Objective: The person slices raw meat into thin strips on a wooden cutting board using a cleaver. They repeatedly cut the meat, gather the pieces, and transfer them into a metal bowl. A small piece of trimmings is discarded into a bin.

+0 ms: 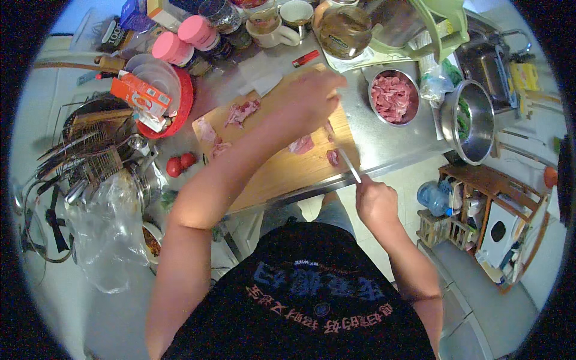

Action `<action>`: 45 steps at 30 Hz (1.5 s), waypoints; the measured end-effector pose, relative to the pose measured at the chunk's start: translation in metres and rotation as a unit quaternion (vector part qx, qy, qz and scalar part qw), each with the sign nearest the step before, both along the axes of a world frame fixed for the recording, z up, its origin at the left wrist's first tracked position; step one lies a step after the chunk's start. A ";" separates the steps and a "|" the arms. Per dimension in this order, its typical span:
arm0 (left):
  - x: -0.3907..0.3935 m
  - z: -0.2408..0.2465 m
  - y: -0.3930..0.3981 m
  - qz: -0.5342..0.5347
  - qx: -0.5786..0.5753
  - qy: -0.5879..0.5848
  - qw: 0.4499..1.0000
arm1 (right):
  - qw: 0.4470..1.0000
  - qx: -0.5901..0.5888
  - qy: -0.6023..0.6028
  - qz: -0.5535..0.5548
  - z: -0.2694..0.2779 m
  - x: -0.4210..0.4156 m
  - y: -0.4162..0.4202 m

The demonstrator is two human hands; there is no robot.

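My right hand [378,202] grips a knife [350,165] at the front right corner of the wooden cutting board [270,180]. Its blade points away from me, beside a small dark piece of meat [333,157]. Over the far right part of the board, my left hand [317,94] is stretched out and blurred by motion; whether its fingers hold anything cannot be made out. My left forearm crosses the board and hides part of it. A larger pink meat piece [302,145] lies near the middle, and reddish scraps [243,112] lie farther left. Right of the board stands a metal bowl [418,105] of sliced raw meat [391,96].
Two tomatoes [181,164] and a red basket [186,99] are left of the board. Behind it stand pink-lidded jars [198,33], a mug [276,38] and a glass jar [344,33]. A tilted steel bowl [477,139] with greens stands right, near the sink [483,58].
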State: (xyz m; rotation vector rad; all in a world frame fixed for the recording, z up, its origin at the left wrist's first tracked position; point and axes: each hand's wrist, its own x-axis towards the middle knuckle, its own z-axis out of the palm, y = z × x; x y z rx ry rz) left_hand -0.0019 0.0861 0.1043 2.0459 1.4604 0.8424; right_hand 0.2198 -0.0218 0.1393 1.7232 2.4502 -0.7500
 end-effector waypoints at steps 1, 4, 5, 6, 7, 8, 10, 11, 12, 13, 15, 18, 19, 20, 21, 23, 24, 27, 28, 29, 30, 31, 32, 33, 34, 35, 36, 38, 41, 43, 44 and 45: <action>-0.008 0.010 -0.012 0.070 0.002 -0.026 0.997 | 1.000 -0.012 0.005 -0.018 -0.001 0.002 -0.002; -0.024 0.016 -0.065 0.081 -0.119 0.052 0.988 | 0.997 -0.035 0.029 -0.066 -0.005 0.002 -0.014; -0.023 0.001 -0.076 0.061 -0.114 0.079 0.988 | 0.996 -0.049 0.029 -0.063 -0.007 -0.002 -0.018; -0.022 -0.015 -0.089 0.042 -0.108 0.105 0.988 | 0.996 -0.062 0.028 -0.059 -0.009 -0.008 -0.023; -0.015 -0.051 -0.104 0.036 -0.038 0.107 0.993 | 0.995 -0.078 0.028 -0.055 -0.012 -0.013 -0.027; -0.011 -0.079 -0.114 0.027 0.032 0.108 0.993 | 0.995 -0.074 0.044 -0.044 -0.017 -0.017 -0.030; -0.010 -0.106 -0.119 0.032 0.038 0.126 0.991 | 0.996 -0.078 0.024 -0.044 -0.027 -0.024 -0.039; -0.011 -0.116 -0.120 0.034 0.042 0.135 0.989 | 0.996 -0.079 0.014 -0.043 -0.031 -0.027 -0.042; -0.011 -0.119 -0.121 0.030 0.034 0.132 0.990 | 0.998 -0.067 0.003 -0.017 -0.032 -0.028 -0.044; -0.011 -0.122 -0.121 0.026 0.027 0.129 0.991 | 0.998 -0.068 -0.009 -0.011 -0.033 -0.030 -0.045; -0.011 -0.124 -0.121 0.016 0.014 0.129 0.991 | 0.997 -0.068 -0.032 0.001 -0.035 -0.032 -0.048; -0.014 -0.122 -0.118 0.000 -0.002 0.129 0.992 | 0.998 -0.068 -0.013 -0.006 -0.028 -0.029 -0.052; -0.015 -0.123 -0.119 -0.002 -0.009 0.122 0.992 | 0.997 -0.077 -0.023 -0.007 -0.027 -0.029 -0.054; -0.015 -0.123 -0.119 -0.004 -0.015 0.116 0.993 | 0.996 -0.086 -0.033 -0.008 -0.027 -0.028 -0.055; -0.017 -0.122 -0.118 -0.011 -0.020 0.121 0.992 | 0.995 -0.094 -0.042 -0.008 -0.026 -0.027 -0.056; -0.019 -0.118 -0.116 -0.024 -0.030 0.130 0.991 | 0.992 -0.113 -0.054 -0.009 -0.021 -0.028 -0.056; -0.020 -0.116 -0.117 -0.021 -0.029 0.133 0.991 | 0.990 -0.123 -0.060 -0.010 -0.018 -0.030 -0.055; -0.019 -0.114 -0.117 -0.017 -0.025 0.132 0.991 | 0.991 -0.126 -0.049 -0.015 -0.015 -0.032 -0.054; -0.019 -0.115 -0.116 -0.018 -0.024 0.126 0.992 | 0.991 -0.124 -0.053 -0.004 -0.020 -0.036 -0.049; -0.019 -0.116 -0.116 -0.020 -0.022 0.120 0.992 | 0.991 -0.123 -0.057 0.006 -0.029 -0.042 -0.038; -0.019 -0.118 -0.116 -0.013 -0.018 0.112 0.993 | 0.991 -0.121 -0.062 0.017 -0.033 -0.047 -0.031; -0.020 -0.121 -0.116 -0.005 -0.013 0.103 0.995 | 0.988 -0.135 -0.075 0.023 -0.031 -0.048 -0.030; -0.020 -0.122 -0.116 0.003 -0.008 0.095 0.995 | 0.985 -0.149 -0.087 0.029 -0.027 -0.048 -0.028; -0.020 -0.121 -0.115 0.002 -0.006 0.093 0.996 | 0.982 -0.161 -0.097 0.033 -0.023 -0.048 -0.026; -0.019 -0.119 -0.114 0.002 -0.004 0.089 0.996 | 0.973 -0.194 -0.119 0.034 -0.017 -0.042 -0.029; -0.019 -0.118 -0.113 0.003 -0.002 0.084 0.996 | 0.963 -0.226 -0.141 0.035 -0.009 -0.033 -0.037; -0.020 -0.117 -0.114 -0.007 -0.003 0.092 0.996 | 0.951 -0.260 -0.163 0.035 -0.004 -0.029 -0.042; -0.022 -0.116 -0.116 -0.026 -0.005 0.107 0.994 | 0.971 -0.201 -0.123 0.031 -0.020 -0.033 -0.037; -0.020 -0.122 -0.115 -0.007 0.012 0.094 0.996 | 0.990 -0.130 -0.053 -0.001 -0.037 -0.071 0.001; -0.018 -0.123 -0.117 0.007 0.005 0.091 0.996 | 0.998 -0.066 -0.018 -0.002 -0.053 -0.077 0.003; -0.017 -0.123 -0.117 0.013 0.001 0.089 0.996 | 0.996 -0.084 -0.033 -0.001 -0.049 -0.072 0.000; -0.018 -0.122 -0.116 0.009 0.010 0.093 0.996 | 0.994 -0.100 -0.048 0.004 -0.043 -0.062 -0.004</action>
